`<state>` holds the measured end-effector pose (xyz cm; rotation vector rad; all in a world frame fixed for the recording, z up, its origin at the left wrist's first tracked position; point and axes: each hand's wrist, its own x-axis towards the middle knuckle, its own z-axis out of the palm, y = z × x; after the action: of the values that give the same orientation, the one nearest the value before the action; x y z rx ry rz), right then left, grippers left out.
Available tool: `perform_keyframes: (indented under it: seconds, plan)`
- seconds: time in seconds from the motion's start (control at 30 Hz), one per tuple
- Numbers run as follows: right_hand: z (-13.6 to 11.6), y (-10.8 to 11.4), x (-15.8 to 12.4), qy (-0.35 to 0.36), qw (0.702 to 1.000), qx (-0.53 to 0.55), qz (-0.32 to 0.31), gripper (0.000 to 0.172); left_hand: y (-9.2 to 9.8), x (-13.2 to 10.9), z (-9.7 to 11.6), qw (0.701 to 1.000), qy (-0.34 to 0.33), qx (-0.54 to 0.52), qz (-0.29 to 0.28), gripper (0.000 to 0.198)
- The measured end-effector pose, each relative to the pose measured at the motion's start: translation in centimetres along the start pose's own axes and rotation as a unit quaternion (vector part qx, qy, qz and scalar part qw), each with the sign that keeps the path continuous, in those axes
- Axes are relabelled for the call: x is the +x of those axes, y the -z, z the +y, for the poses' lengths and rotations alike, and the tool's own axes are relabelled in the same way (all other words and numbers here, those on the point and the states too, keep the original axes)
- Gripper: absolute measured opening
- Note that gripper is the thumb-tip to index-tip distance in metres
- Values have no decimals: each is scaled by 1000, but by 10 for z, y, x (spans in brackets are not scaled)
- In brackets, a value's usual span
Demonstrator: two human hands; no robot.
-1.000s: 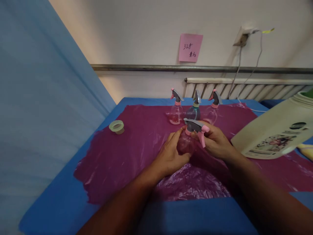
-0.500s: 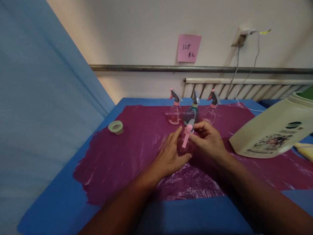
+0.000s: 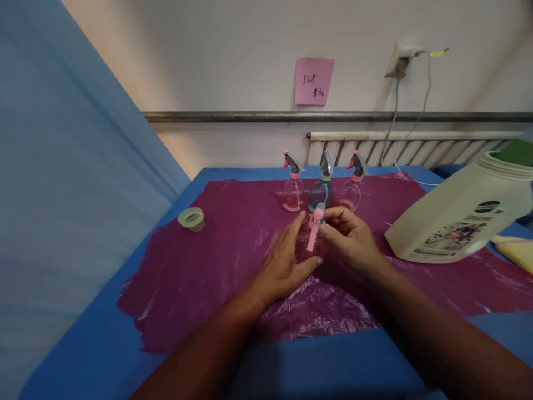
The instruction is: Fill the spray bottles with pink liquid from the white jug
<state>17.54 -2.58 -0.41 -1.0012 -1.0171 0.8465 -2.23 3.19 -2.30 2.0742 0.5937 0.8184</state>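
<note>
Mid-frame: left hand [image 3: 287, 260] cupped round bottle [image 3: 303, 245], right hand [image 3: 353, 239] gripping spray head [image 3: 318, 215]. Best keep bottle upright, steady without squeezing; turn spray head level, untilted.

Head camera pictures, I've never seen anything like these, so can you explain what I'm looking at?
There's no machine here: a person works bare-handed, and one camera worn on their head looks forward and down. The left hand cups a clear spray bottle; the right hand is at its spray head, though its grip is hard to tell. A purple plastic sheet covers part of a blue surface. Also on the sheet are three more spray bottles, a cream jug and a small pale-green cup.
</note>
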Motion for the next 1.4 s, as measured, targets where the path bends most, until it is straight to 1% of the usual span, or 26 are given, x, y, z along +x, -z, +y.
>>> perform_keyframes:
  seconds: [0.13, 0.23, 0.33, 0.53, 0.7, 0.77, 0.9, 1.07, 1.13, 1.27, 1.4]
  plan:
    - [-6, 0, 1, -7, 1000, 3, 3, 45, 1, 0, -2, 1000, -18, 9, 1, 107]
    - [-11, -1, 2, -5, 1000, 8, 3, 47, 3, 1, -2, 1000, 1, 6, -10, 106]
    - [-13, 0, 3, 8, 1000, -7, -12, 47, 4, 2, -1, 1000, 15, -11, -12, 110]
    - [-11, 6, 4, 43, 996, -72, -36, 43, 3, 1, 0, 1000, 21, -20, -8, 111]
    - [-5, 8, 4, 43, 995, -78, -48, 41, 2, 1, 0, 999, 25, -30, -8, 114]
    - [0, 8, 4, 48, 995, -75, -43, 38, 2, 1, 1, 1000, 14, -25, -5, 112]
    - [12, 5, 1, 64, 994, -89, -7, 36, 1, 1, 4, 1000, -3, 5, -4, 102]
    - [17, 0, 0, 84, 992, -96, 22, 37, 0, 1, 5, 999, -23, 32, 0, 101]
    - [14, -1, 1, 74, 993, -88, 25, 39, 0, 1, 4, 999, -32, 28, -2, 101]
    - [6, 0, 3, 32, 998, -47, 2, 44, 0, 2, 4, 998, -51, 24, -1, 103]
    - [1, -1, 7, 24, 1000, -2, -9, 55, 1, 2, 5, 998, -45, 35, -7, 102]
